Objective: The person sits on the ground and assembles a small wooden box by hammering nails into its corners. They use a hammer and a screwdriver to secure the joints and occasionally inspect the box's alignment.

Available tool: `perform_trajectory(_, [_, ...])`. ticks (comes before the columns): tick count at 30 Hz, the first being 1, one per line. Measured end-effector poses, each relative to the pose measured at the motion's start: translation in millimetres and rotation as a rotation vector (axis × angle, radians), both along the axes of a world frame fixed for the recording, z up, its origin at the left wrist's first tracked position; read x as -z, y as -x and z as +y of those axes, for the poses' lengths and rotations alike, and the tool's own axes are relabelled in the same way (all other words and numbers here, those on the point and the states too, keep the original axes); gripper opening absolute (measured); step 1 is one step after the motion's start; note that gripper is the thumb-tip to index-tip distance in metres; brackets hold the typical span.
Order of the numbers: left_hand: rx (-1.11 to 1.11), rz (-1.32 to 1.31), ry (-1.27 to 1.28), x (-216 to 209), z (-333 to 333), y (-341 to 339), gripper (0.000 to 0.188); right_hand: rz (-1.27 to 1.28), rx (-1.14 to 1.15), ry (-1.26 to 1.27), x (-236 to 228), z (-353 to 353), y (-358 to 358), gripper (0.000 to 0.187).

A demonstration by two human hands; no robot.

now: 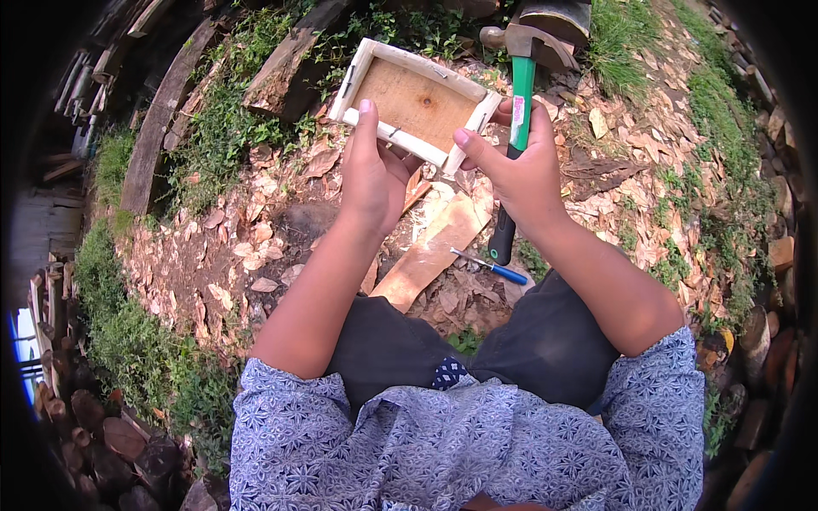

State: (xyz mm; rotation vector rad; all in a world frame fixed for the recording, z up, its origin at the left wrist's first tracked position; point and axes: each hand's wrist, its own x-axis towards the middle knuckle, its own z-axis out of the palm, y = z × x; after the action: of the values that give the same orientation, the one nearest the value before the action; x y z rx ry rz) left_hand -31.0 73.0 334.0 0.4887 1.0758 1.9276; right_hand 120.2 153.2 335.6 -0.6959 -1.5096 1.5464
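Outdoors, sunlit.
Leaves point(264, 285) strew the soil point(307, 220) before you; greenery point(128, 315) left; logs point(755, 330) piled at your right.

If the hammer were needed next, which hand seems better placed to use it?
Probably the right hand: the hammer lies in its grasp, though that hand also touches the shallow wooden box, which the left hand supports.

Holding a wooden box point(417, 98) by its near edge with left hand point(375, 179), gripping right edge and a hammer point(521, 85) with right hand point(530, 177).
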Motion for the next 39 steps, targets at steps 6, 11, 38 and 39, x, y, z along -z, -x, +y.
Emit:
perform_trajectory(6, [-0.309,0.015,-0.123,10,17,9,0.053,0.006,0.005,-0.052,7,-16,16,0.053])
perform_trajectory(11, [-0.374,0.172,-0.105,4,14,20,0.046,0.033,0.025,-0.057,9,-16,20,0.052])
perform_trajectory(38, [-0.185,0.08,-0.302,-3,16,28,0.067,-0.32,-0.298,-0.277,-6,-25,-8,0.035])
perform_trajectory(39, [-0.19,0.066,-0.299,-4,14,27,0.066,-0.318,-0.305,-0.281,-2,-24,-6,0.035])
